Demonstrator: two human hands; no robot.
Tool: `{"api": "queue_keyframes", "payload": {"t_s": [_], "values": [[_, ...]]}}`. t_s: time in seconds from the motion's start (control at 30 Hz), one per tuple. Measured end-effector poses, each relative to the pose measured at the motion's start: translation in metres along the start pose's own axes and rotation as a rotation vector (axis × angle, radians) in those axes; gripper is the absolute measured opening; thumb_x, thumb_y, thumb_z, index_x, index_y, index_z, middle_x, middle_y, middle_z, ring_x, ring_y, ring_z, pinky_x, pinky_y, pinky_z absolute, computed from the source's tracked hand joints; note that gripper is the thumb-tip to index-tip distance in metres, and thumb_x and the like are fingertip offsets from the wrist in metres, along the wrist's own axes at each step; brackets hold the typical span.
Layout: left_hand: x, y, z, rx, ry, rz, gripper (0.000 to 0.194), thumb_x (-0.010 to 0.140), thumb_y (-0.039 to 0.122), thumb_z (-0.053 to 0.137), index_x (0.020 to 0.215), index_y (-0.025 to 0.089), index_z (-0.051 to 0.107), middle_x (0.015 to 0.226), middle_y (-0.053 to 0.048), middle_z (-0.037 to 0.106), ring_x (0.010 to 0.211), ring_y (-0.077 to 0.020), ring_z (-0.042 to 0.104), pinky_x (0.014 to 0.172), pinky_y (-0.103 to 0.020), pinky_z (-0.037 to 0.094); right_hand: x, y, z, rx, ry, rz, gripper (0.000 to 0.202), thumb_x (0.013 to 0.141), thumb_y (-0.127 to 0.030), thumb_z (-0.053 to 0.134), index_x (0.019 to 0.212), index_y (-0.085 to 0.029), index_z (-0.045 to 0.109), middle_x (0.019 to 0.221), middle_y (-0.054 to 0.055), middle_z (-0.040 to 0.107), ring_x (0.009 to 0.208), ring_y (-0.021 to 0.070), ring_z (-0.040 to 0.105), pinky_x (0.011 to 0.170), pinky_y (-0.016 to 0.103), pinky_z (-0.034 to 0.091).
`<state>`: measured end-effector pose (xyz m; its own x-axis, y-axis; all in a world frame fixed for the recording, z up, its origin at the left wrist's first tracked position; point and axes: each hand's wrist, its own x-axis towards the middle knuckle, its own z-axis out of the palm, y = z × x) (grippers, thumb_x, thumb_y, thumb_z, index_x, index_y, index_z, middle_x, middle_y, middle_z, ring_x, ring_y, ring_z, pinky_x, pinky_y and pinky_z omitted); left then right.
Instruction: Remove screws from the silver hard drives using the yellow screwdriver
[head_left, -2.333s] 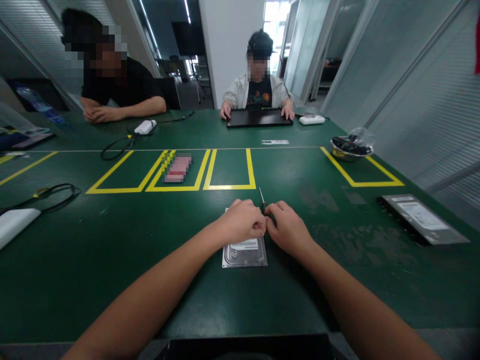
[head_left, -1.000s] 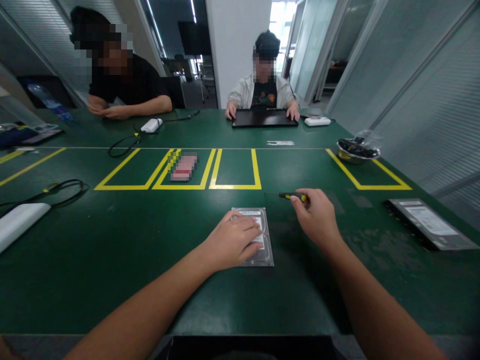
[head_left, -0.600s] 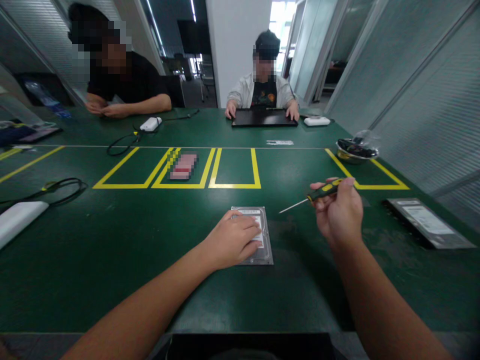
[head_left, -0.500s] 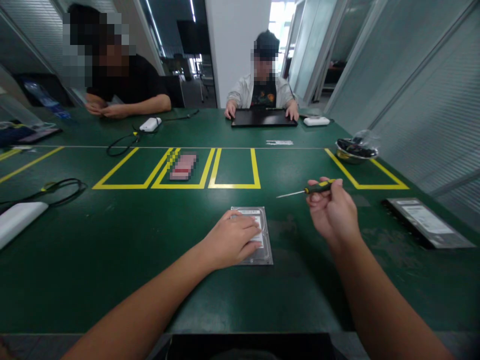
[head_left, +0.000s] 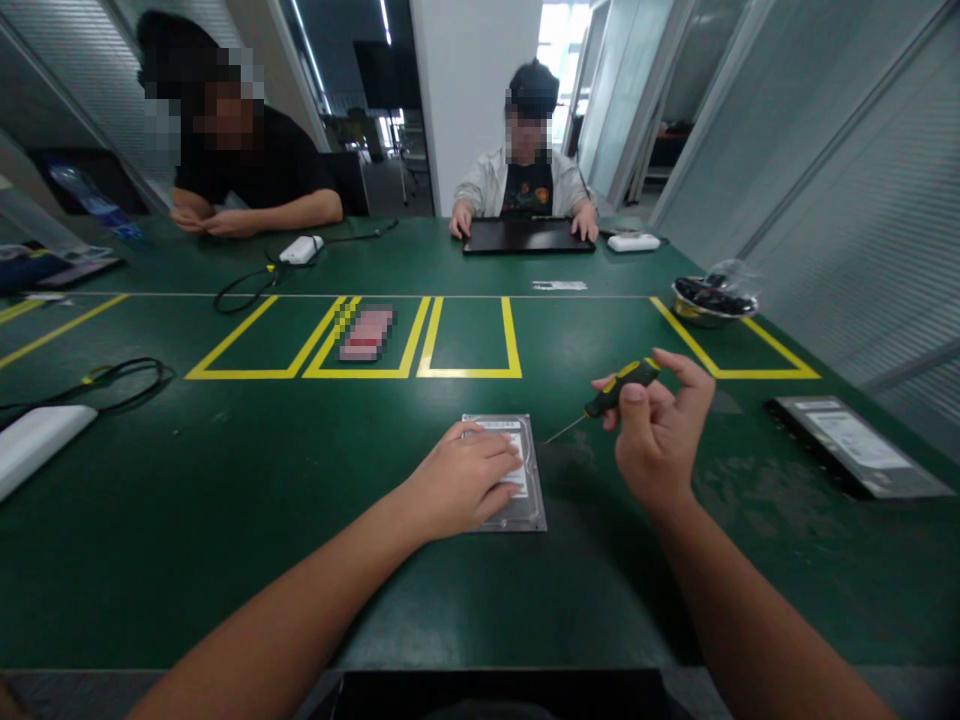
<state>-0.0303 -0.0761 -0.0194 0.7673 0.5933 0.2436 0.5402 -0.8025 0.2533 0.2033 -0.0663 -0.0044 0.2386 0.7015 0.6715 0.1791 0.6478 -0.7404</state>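
Note:
A silver hard drive with a white label lies flat on the green table. My left hand rests over it with the fingers laid out flat, covering much of its left part. In my right hand is a small black and yellow screwdriver, held between thumb and fingers. Its thin shaft points down and left, with the tip close to the drive's upper right edge; whether they touch I cannot tell.
Another hard drive lies at the right. Behind it stands a metal bowl with dark items. Yellow tape marks areas beyond my hands. A white box with a cable lies left. Across the table, a person's hands touch a dark panel; another person sits left.
The screwdriver has tilted from nearly level to pointing down, its tip now nearer the hard drive. My right hand has turned and shifted its fingers on the handle. My left hand has stayed put.

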Motion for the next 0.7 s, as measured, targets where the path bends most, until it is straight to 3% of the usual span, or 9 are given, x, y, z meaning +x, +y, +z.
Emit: {"api": "queue_keyframes", "payload": {"t_s": [0.23, 0.37, 0.5, 0.7], "values": [[-0.001, 0.000, 0.000, -0.006, 0.004, 0.000, 0.028, 0.096, 0.034, 0.053, 0.118, 0.021, 0.064, 0.125, -0.006, 0.067, 0.117, -0.0224, 0.060, 0.105, -0.044, 0.035, -0.014, -0.001, 0.007, -0.063, -0.109, -0.125, 0.037, 0.094, -0.019, 0.056, 0.128, -0.028, 0.046, 0.097, 0.002, 0.067, 0.051, 0.0055, 0.054, 0.042, 0.019, 0.045], [0.000, 0.000, 0.000, -0.019, 0.012, -0.005, 0.028, 0.095, 0.034, 0.055, 0.117, 0.021, 0.065, 0.121, -0.006, 0.069, 0.115, -0.0225, 0.061, 0.104, -0.043, 0.036, -0.019, 0.002, 0.006, -0.106, -0.140, -0.191, 0.046, 0.092, -0.014, 0.056, 0.134, -0.029, 0.043, 0.097, 0.002, 0.066, 0.059, 0.0086, 0.061, 0.049, 0.022, 0.052], [0.000, 0.000, 0.001, -0.026, 0.010, -0.010, 0.027, 0.094, 0.033, 0.055, 0.117, 0.022, 0.065, 0.121, -0.006, 0.069, 0.115, -0.0226, 0.061, 0.104, -0.044, 0.036, -0.022, 0.007, 0.005, -0.141, -0.165, -0.207, 0.050, 0.092, -0.012, 0.056, 0.137, -0.029, 0.041, 0.096, 0.003, 0.067, 0.076, 0.0139, 0.069, 0.058, 0.026, 0.057], [0.000, 0.001, 0.001, -0.034, 0.002, -0.011, 0.026, 0.095, 0.033, 0.053, 0.116, 0.021, 0.064, 0.122, -0.005, 0.068, 0.116, -0.0225, 0.060, 0.105, -0.043, 0.035, -0.025, 0.012, 0.002, -0.150, -0.193, -0.175, 0.053, 0.092, -0.013, 0.057, 0.139, -0.029, 0.038, 0.099, 0.004, 0.067, 0.081, 0.0160, 0.070, 0.064, 0.031, 0.059]]}}
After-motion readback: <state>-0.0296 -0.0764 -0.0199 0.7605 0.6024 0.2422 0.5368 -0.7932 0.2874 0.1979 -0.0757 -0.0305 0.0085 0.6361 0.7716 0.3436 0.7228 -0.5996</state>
